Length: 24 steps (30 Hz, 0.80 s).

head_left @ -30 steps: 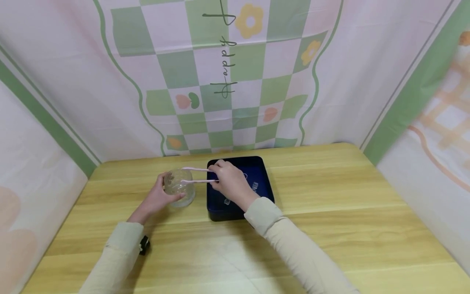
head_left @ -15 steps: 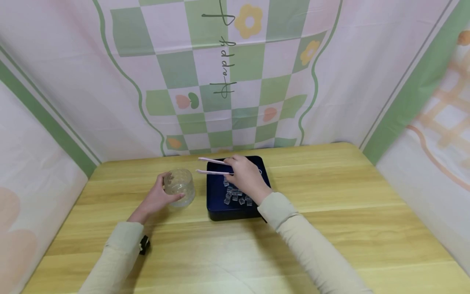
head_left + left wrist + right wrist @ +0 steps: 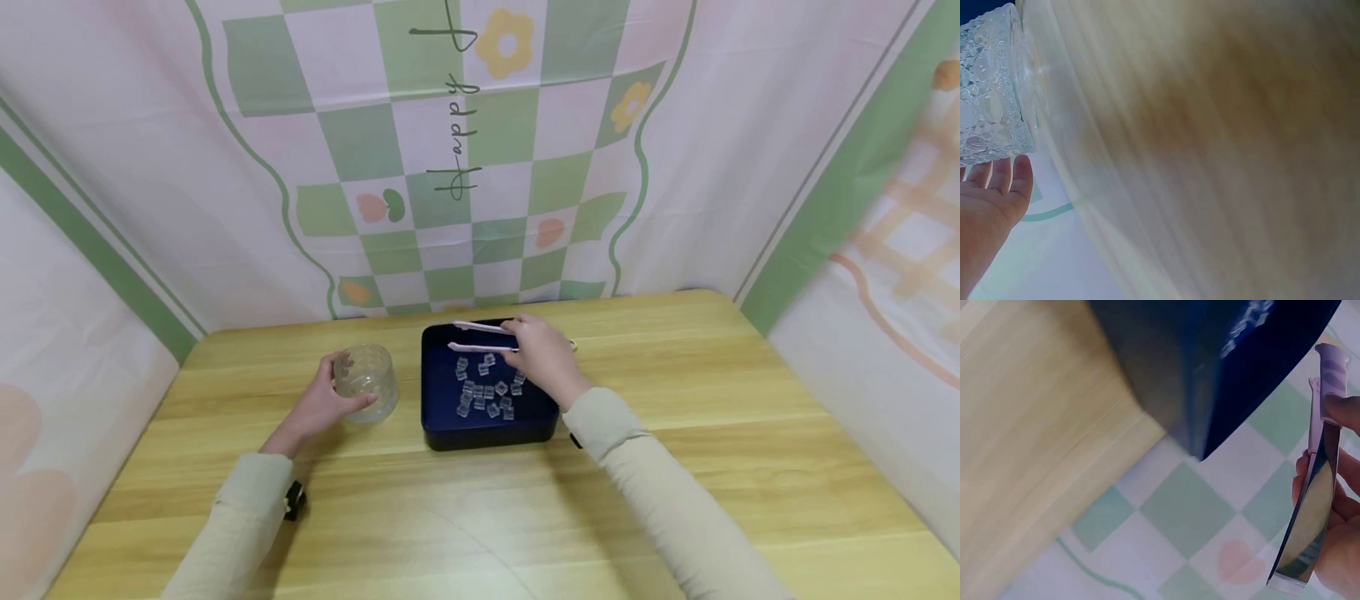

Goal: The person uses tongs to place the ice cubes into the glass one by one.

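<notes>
- My right hand point(image 3: 546, 354) has its fingers curled and its thumb pressed in, pinching a pair of tongs point(image 3: 483, 348).
- The two pink ends of the tongs stand apart and point left, above the back part of the tray point(image 3: 487, 437); their bent metal band shows in the right wrist view.
- My left hand point(image 3: 330, 407) is wrapped part-way round a glass point(image 3: 369, 385), fingers on its far left side and thumb across the front, spread about as wide as the glass itself.
- The glass is clear, with a patterned wall, and stands mouth up on the counter point(image 3: 450, 525).
- Just right of the glass, apart from it, sits the dark blue square tray.
- Inside the tray lie small clear cubes point(image 3: 480, 393), mostly bunched around the middle, below the tongs.
- Pale sleeves point(image 3: 247, 483) cover both my forearms.
- Beyond the wood-grained counter hangs a cloth point(image 3: 495, 133) in green and white checks, with flowers, hearts and the word "Happy" running sideways.
</notes>
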Tool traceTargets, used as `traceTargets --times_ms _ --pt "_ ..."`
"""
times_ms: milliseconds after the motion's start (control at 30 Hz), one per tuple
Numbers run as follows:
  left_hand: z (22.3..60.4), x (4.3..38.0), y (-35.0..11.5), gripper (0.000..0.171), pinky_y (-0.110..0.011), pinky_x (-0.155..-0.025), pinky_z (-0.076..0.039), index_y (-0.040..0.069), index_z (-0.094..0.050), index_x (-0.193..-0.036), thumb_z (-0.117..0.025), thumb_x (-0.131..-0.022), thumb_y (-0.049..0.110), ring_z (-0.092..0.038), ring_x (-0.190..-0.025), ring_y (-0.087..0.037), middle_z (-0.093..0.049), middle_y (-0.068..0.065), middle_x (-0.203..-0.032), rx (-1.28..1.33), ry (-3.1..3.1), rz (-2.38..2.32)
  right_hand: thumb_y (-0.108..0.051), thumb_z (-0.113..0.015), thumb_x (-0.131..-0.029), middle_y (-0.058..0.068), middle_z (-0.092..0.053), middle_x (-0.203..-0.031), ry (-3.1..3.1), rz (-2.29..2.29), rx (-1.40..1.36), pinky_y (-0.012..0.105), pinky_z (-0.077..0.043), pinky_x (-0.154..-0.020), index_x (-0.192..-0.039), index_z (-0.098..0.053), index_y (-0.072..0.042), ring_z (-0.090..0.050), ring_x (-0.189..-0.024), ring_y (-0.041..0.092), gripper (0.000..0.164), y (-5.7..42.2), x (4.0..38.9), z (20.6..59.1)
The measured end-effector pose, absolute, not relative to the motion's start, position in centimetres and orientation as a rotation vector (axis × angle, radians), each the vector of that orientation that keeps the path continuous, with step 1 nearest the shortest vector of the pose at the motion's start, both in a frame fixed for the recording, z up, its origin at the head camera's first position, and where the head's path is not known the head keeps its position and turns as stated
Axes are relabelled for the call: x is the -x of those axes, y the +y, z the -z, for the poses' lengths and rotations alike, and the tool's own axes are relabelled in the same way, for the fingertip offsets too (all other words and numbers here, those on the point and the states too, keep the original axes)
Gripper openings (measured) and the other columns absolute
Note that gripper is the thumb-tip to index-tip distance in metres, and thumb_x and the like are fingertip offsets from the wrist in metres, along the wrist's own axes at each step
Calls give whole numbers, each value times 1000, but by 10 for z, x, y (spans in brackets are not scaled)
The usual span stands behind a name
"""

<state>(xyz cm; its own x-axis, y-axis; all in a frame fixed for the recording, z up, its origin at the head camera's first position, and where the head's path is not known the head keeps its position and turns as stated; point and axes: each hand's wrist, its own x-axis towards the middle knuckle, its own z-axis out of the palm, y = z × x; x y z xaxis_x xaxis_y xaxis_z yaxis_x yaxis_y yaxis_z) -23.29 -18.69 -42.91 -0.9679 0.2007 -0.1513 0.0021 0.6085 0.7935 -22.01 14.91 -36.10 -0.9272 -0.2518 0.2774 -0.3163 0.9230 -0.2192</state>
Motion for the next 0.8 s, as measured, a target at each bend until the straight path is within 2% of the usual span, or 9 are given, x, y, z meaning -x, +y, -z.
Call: traceTargets --times_ms 300,533,800 --pt "431 233 -188 103 -60 -107 -38 8 -10 -150 -76 -78 43 -29 -136 -52 -20 -30 -153 -158 2610 -1295 -14 -75 -80 17 -67 -103 -2921 -281 -379 42 -57 -80 -112 -68 0 -65 -92 30 36 171 220 365" --pt "430 234 -188 103 -60 -107 -37 7 -9 -151 -75 -79 42 -27 -137 -52 -19 -30 -154 -157 2605 -1293 -10 -77 -77 16 -66 -93 -2897 -240 -396 41 -57 -73 -103 -71 1 -64 -83 30 30 176 219 369" --pt "431 233 -188 102 -59 -106 -39 7 -10 -150 -76 -79 41 -29 -136 -51 -21 -29 -153 -165 2601 -1312 -11 -77 -77 16 -66 -89 -2924 -219 -374 42 -57 -71 -98 -71 3 -63 -81 30 25 175 218 373"
